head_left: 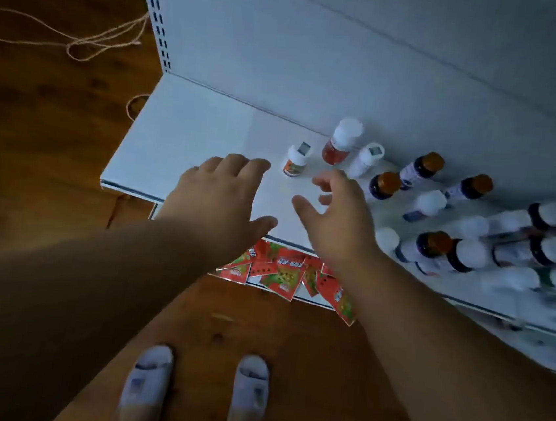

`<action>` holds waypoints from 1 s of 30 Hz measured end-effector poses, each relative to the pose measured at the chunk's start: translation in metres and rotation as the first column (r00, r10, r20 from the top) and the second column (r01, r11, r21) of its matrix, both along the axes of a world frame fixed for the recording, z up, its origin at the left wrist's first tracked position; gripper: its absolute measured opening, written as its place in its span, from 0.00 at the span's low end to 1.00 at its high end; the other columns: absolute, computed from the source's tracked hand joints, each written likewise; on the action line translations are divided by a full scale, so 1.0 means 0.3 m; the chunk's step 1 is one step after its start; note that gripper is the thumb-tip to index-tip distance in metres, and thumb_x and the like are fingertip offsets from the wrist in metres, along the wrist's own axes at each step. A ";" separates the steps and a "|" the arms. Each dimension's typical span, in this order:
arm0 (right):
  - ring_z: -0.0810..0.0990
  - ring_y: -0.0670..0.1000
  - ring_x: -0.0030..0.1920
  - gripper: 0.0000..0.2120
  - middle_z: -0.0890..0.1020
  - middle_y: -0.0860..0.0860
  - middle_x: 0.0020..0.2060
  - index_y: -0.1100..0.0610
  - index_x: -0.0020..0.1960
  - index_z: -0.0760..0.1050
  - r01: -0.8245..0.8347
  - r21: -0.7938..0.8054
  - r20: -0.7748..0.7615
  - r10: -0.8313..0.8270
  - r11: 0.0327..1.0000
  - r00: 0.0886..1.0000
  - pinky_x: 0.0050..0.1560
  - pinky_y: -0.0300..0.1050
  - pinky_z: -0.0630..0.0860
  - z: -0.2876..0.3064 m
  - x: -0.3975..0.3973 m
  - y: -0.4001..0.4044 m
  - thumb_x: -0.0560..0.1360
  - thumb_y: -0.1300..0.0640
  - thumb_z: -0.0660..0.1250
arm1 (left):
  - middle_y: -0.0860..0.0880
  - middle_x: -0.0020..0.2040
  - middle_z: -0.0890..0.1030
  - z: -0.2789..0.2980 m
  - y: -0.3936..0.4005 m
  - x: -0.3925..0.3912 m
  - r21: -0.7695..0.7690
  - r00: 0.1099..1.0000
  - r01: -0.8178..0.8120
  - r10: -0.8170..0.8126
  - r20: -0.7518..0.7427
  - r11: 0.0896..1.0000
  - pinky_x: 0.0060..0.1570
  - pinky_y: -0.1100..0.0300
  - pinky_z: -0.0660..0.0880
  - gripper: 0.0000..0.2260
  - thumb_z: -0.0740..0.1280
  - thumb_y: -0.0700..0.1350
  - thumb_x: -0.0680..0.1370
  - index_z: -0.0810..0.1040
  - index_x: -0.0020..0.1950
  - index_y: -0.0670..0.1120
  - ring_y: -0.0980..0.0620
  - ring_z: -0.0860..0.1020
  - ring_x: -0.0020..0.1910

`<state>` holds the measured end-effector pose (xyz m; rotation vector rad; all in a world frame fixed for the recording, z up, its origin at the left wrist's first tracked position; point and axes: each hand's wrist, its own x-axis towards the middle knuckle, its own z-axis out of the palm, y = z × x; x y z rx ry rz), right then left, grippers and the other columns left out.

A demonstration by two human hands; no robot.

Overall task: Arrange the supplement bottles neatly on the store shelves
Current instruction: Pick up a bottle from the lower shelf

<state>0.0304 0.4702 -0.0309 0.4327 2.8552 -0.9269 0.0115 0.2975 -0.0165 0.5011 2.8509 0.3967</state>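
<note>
Colours on the shelf

The shelf is plain white. A small bottle has a white cap and an orange-red label; a taller bottle is red under a white cap. Dark bottles carry orange-brown caps, others white caps. Sachets below are red with green and yellow. The floor is brown wood; the socks are white

We're in a shop aisle: a white metal gondola shelf with a slotted upright at its left edge and a plain back panel. Supplement bottles crowd the shelf's right end, red snack packets spill from the lower shelf's front edge, over a wooden floor.
</note>
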 end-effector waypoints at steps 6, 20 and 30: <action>0.72 0.53 0.64 0.27 0.70 0.54 0.68 0.52 0.72 0.66 0.041 0.007 -0.090 -0.041 0.999 0.995 0.55 0.41 0.65 -0.289 -0.257 0.058 0.76 0.50 0.71 | 0.49 0.72 0.69 -0.279 0.051 -0.101 0.081 0.998 -0.035 0.039 -0.050 0.996 0.65 0.49 0.68 0.32 0.63 0.64 0.77 0.58 0.76 0.52 0.45 0.69 0.69; 0.79 0.41 0.43 0.18 0.77 0.46 0.51 0.46 0.60 0.68 0.047 -0.324 -0.162 -0.104 0.945 0.981 0.41 0.34 0.75 -0.366 -0.210 -0.019 0.75 0.53 0.73 | 0.49 0.75 0.65 -0.365 -0.017 -0.099 0.093 0.994 -0.041 0.031 0.104 0.995 0.66 0.49 0.68 0.40 0.66 0.69 0.71 0.56 0.77 0.54 0.45 0.66 0.71; 0.84 0.54 0.50 0.19 0.81 0.49 0.50 0.38 0.53 0.74 0.222 -0.758 0.075 -0.256 0.613 0.964 0.51 0.60 0.82 0.313 0.342 -0.226 0.65 0.36 0.72 | 0.54 0.75 0.64 0.280 -0.187 0.300 0.277 0.941 0.010 -0.103 0.324 0.961 0.67 0.52 0.65 0.51 0.56 0.80 0.61 0.55 0.77 0.55 0.52 0.64 0.72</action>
